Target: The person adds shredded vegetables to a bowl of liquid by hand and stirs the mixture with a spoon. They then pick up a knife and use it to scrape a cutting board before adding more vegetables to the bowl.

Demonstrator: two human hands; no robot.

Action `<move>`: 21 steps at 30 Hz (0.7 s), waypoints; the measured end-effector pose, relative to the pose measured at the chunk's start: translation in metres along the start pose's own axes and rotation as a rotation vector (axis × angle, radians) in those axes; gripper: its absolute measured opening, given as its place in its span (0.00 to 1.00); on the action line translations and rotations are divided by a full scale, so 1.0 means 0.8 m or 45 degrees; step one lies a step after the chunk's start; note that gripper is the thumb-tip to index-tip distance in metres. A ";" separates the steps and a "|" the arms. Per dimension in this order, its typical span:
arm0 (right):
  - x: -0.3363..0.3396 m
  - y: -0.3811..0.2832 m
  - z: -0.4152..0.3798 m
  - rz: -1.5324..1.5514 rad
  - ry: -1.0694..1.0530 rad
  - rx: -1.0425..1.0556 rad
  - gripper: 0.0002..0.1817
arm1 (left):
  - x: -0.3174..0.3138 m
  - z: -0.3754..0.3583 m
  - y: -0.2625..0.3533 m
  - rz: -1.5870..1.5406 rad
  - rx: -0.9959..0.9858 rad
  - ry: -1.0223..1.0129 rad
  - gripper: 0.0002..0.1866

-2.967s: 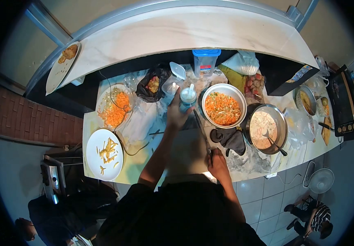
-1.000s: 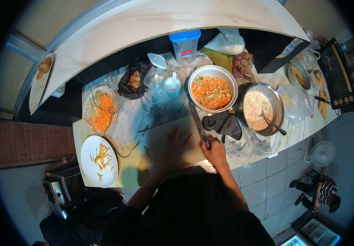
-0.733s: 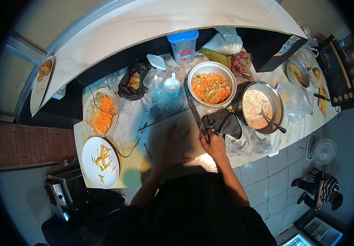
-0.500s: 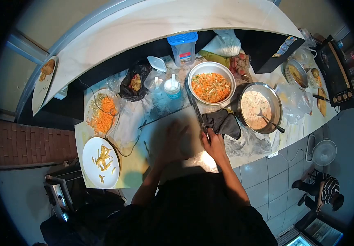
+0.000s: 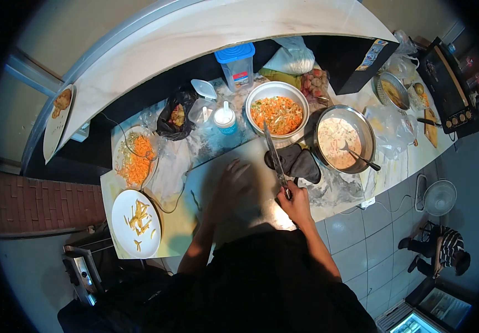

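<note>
My right hand is closed on the handle of a long knife, whose blade points up and away toward the bowl of shredded vegetables. My left hand is over the cutting board, fingers apart and somewhat blurred, with nothing visible in it. Just right of the knife lies a dark cloth. Beside the cloth stands a metal pot of creamy mixture with a dark-handled spoon in it.
At the left are a plate of shredded carrot and a white plate with pale strips. Behind the board are a black bag, a white jar and a blue-lidded container. A person is at the far right.
The knife has been lifted away from the board's edge, and its blade is turned more into view. My right hand has moved slightly right and down. The camera view has shifted slightly.
</note>
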State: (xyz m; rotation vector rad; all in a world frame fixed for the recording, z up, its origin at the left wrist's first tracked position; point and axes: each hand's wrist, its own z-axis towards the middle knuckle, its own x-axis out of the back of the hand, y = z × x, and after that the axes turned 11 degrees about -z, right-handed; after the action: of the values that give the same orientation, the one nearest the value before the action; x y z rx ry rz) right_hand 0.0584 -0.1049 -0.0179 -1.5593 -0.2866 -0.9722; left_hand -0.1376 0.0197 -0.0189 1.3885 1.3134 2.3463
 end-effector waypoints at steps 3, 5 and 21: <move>0.006 -0.004 -0.004 0.050 0.037 -0.029 0.07 | -0.004 0.033 0.015 -0.416 0.303 0.111 0.26; 0.010 -0.007 -0.007 0.061 0.021 -0.077 0.07 | -0.023 0.053 0.008 -0.738 0.291 0.087 0.23; 0.085 0.018 -0.029 0.167 0.148 -0.351 0.07 | -0.133 0.077 0.047 -0.677 0.173 -0.018 0.23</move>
State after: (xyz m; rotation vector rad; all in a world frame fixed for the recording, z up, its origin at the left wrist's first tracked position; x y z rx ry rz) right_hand 0.1005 -0.1523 0.0184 -1.7388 0.0332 -1.0259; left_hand -0.0179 -0.0170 -0.0496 0.9250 1.6192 1.9189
